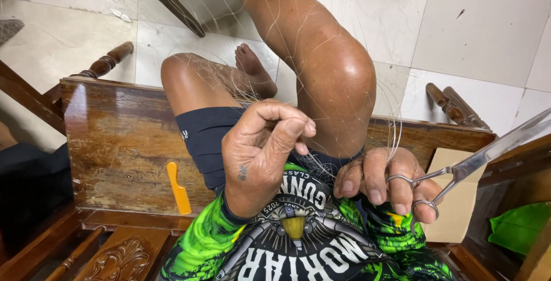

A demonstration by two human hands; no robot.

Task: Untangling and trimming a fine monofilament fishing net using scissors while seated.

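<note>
Fingers (287,129) of left hand (258,160) pinch thin line (321,163); right hand (384,180) grips scissors (482,157).

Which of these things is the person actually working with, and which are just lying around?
In use:
- left hand, pinching the thin clear fishing line
- right hand, fingers through the metal scissors
- more fine line draped over the knees

Lying about:
- orange plastic tool on the wooden bench
- cardboard box
- green cloth
</note>
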